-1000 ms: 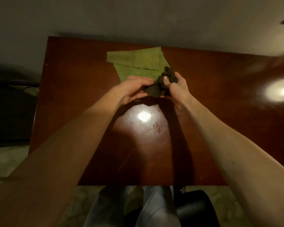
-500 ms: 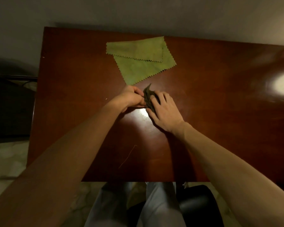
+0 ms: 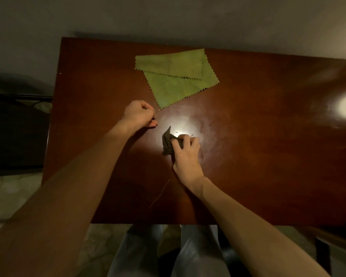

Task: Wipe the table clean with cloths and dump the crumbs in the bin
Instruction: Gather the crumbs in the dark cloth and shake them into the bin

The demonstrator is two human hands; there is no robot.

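Observation:
A crumpled dark cloth (image 3: 167, 142) lies on the brown wooden table (image 3: 258, 136), near its middle. My right hand (image 3: 186, 154) grips the cloth and presses it onto the tabletop beside a bright light reflection. My left hand (image 3: 140, 114) rests on the table to the left, apart from the dark cloth, with curled fingers that hold nothing I can see. A green cloth (image 3: 176, 76) with zigzag edges lies flat and folded at the back of the table. A thin thread or straw (image 3: 160, 193) lies on the wood near the front edge.
The table's back edge meets a pale wall. A dark piece of furniture (image 3: 14, 134) stands to the left of the table. My legs and a dark seat (image 3: 230, 254) show below the table's front edge. Pale tiled floor is at lower left.
My left hand has let go of the dark cloth and drawn away to the left. My right hand has moved the cloth down toward me across the table.

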